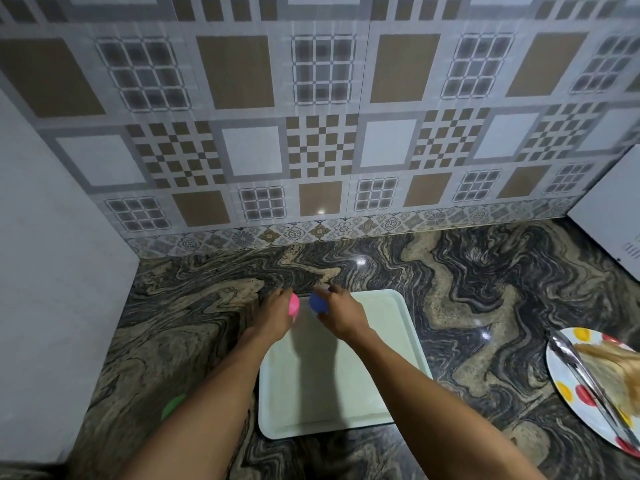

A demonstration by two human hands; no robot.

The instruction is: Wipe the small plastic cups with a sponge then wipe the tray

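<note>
A pale rectangular tray (374,375) lies on the marbled counter in front of me. My left hand (273,315) grips a small pink plastic cup (293,304) at the tray's far left corner. My right hand (341,313) grips a small blue plastic cup (318,302) just beside it, over the tray's far edge. The two cups are a short gap apart. A green cup (173,405) peeks out from behind my left forearm, on the counter left of the tray. No sponge shows in the head view.
A white plate (568,382) with coloured dots sits at the right edge, with metal tongs (585,379) and a yellowish object on it. A white appliance (613,216) stands at the far right. A tiled wall backs the counter, and a plain white wall (52,237) closes the left.
</note>
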